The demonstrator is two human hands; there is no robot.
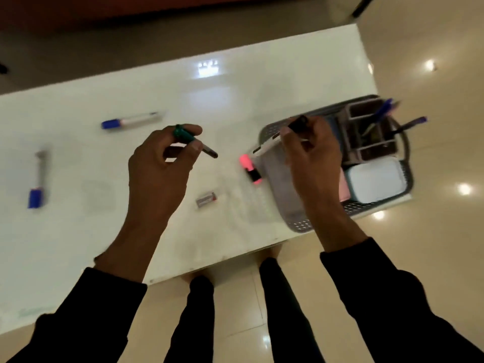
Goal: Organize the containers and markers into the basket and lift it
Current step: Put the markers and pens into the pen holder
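Observation:
A grey perforated basket point(293, 218) stands at the table's right end. Inside it are a compartmented pen holder point(366, 132) with blue pens, a light blue lidded container point(374, 179) and something pink beside it. My right hand point(311, 163) hovers over the basket's left side and pinches a white marker with a black cap point(269, 142). My left hand point(159, 166) is raised over the table's middle, gripping a green-capped marker point(188, 138). Two blue-capped markers lie on the table, one point(129, 120) far left of centre, one point(38, 182) at the left edge. A pink highlighter point(250, 169) lies against the basket.
A small eraser-like block point(207, 199) lies on the white table point(78, 231) between my hands. The basket overhangs the table's right edge slightly. Glossy tiled floor point(432, 231) surrounds the table, and my legs stand at its near edge.

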